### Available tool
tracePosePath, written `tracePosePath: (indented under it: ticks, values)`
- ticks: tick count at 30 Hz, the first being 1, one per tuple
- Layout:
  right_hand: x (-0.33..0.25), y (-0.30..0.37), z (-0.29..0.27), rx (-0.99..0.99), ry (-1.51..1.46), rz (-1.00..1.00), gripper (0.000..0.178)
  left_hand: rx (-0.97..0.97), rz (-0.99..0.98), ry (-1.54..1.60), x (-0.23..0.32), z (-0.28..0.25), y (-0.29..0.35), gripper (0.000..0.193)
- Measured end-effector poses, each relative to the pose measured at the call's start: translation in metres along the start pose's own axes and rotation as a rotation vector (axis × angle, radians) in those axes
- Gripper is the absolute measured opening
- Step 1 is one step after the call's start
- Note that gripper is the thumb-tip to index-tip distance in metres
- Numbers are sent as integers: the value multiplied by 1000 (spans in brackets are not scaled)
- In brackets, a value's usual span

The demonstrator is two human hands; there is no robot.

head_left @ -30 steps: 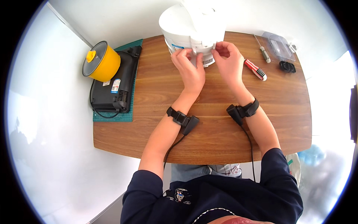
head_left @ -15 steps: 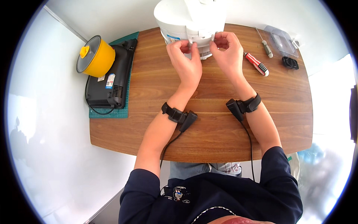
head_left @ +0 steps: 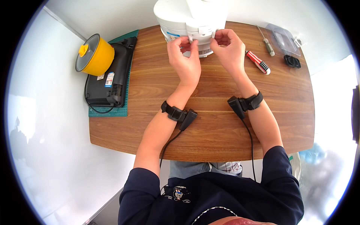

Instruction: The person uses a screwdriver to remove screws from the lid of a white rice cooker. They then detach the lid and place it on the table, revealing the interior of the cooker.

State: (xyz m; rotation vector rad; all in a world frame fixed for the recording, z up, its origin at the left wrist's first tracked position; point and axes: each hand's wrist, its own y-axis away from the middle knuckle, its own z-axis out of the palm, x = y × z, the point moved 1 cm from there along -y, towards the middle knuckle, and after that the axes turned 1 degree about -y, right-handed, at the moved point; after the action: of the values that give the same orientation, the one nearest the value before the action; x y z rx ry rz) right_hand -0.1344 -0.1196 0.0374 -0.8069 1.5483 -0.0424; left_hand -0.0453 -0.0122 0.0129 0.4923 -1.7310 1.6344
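Observation:
A white plastic appliance (head_left: 174, 15) with a rounded top stands at the far edge of the table, cut off by the top of the picture. Two small white tabs stick out from its front. My left hand (head_left: 185, 60) has thumb and fingers pinched at the left tab. At the other tab, my right hand (head_left: 229, 48) pinches in the same way, thumb toward the appliance. Below the tabs, between my hands, part of the appliance's lower section shows. Fingertips partly cover both tabs.
On the left, a yellow pot (head_left: 98, 60) with a dark lid rests on a black appliance (head_left: 103, 92) over a green cutting mat (head_left: 122, 111). At right lie a red-handled screwdriver (head_left: 258, 62), a grey-handled screwdriver (head_left: 268, 48), a clear plastic tray (head_left: 285, 39) and a black part (head_left: 291, 61).
The whole view has shifted slightly. Both hands keep their pinch at the appliance's front tabs, and less of the lower section shows beneath them.

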Motion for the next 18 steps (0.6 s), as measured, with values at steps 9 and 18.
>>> tracePosePath:
  ticks: [9, 18]
  values:
    - [5, 4, 6, 52, -27, -40, 20, 55, -224, 63, 6, -2, -2, 17]
    - [-3, 1, -2, -27, -8, 25, 23, 4, -106, -2, 0, -4, -9, 20]
